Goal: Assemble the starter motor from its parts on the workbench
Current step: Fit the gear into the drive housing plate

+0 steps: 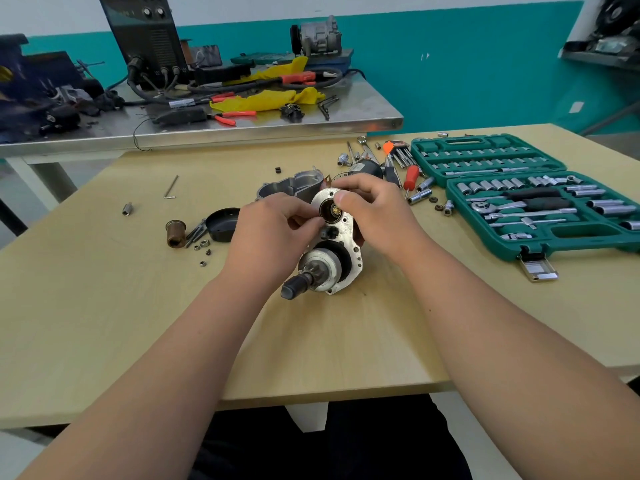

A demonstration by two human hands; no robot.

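The starter motor body [341,251] lies at the middle of the wooden workbench [138,323], its silver end plate facing me and its pinion shaft [298,284] pointing toward the near left. My right hand [377,209] grips the upper part of the plate, thumb at the rim of the round solenoid bore [329,209]. My left hand [273,230] holds the plate's left side, its fingertips at the bore's edge. Behind the hands lies the grey nose housing [291,187]. A black end cap [223,223] and a brown sleeve [176,232] lie to the left.
An open green socket set case [540,216] fills the right side of the bench. Loose sockets, hex keys and a red-handled screwdriver [410,176] lie behind the motor. Small nuts [203,252], a hex key [171,187] and a socket [127,208] lie left. A cluttered steel table [363,112] stands behind.
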